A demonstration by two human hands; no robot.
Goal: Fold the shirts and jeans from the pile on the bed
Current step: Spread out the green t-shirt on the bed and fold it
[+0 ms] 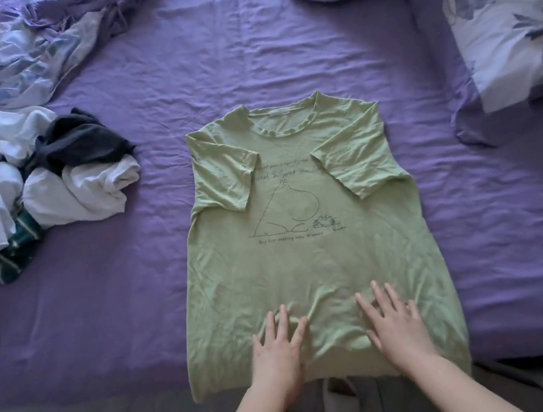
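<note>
Both sleeves lie folded inward on the green shirt (308,256), spread front-up on the purple bed (104,314). Left hand (277,353) and right hand (400,327) press flat, fingers spread, near its hem. Left of the shirt sits the clothes pile (29,189).

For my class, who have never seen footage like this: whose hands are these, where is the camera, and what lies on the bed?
There is no machine here. A person wears one wide-angle camera on the head, looking down at their own bare hands. The left hand and right hand lie flat with fingers spread on a light green printed T-shirt, its sleeves folded inward. Nothing is gripped. The shirt lies on a purple bedsheet. To the left sits a crumpled pile of white, dark and striped clothes.
</note>
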